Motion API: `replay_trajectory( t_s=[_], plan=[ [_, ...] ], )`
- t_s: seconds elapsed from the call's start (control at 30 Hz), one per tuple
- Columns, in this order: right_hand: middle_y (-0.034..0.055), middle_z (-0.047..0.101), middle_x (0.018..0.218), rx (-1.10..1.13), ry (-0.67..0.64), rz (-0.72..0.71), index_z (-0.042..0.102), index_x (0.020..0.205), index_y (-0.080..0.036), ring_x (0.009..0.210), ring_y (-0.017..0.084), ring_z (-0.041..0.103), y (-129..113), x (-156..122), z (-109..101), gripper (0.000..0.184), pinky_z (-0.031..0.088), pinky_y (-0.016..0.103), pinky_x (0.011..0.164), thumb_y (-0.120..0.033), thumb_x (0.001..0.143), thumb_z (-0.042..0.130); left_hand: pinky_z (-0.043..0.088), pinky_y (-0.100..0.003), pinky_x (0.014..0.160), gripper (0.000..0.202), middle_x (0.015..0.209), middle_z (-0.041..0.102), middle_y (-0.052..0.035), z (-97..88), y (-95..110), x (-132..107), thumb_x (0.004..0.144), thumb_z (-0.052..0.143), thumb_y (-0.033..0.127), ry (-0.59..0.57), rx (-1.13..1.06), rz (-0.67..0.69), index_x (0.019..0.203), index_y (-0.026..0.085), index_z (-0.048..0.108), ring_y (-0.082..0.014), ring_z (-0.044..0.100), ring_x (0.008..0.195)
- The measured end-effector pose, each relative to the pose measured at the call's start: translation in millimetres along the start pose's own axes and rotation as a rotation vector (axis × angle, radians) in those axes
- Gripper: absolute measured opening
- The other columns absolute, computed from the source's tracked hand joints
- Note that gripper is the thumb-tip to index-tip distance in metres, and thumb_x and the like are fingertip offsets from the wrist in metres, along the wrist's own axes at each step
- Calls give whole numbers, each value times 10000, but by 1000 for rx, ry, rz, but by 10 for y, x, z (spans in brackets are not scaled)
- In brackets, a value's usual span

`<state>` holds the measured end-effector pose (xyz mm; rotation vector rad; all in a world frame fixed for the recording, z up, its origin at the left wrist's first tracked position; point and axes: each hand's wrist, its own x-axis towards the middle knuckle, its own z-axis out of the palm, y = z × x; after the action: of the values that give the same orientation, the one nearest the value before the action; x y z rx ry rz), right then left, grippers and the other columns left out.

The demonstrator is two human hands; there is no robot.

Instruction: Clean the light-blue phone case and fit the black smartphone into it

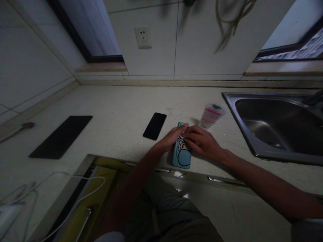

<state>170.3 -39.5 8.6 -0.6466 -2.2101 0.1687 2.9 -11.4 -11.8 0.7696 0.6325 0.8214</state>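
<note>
gripping a light-blue, cartoon-printed phone case point(182, 157) with left hand point(173, 137) and right hand point(202, 141), near a clear plastic cup point(212, 116) bearing red print too blurred to read.

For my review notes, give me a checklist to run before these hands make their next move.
1. Left hand on the blue case: ok, touching its upper part.
2. Right hand on the case: ok, fingers over its upper part.
3. Black phone apart from both hands: ok, lying on the counter.
4. Case well back from the counter's front edge: not ok, its near end looks close.
5. Cup free of the right hand: cannot tell, very close.
</note>
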Motion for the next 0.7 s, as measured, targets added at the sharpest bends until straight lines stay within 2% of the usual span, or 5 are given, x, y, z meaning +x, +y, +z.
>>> replay_trajectory(
  t_s=[0.7],
  plan=[
    [100,675,990,-4,-12,-26,706,1147,-175,893,202,679,-4,20,-22,249,617,343,732,-136,957,550,435,-246,638,501,732,625,0,3,-4,5,680,856,553,35,-11,-13,833,131,632,-106,582,653]
  ],
)
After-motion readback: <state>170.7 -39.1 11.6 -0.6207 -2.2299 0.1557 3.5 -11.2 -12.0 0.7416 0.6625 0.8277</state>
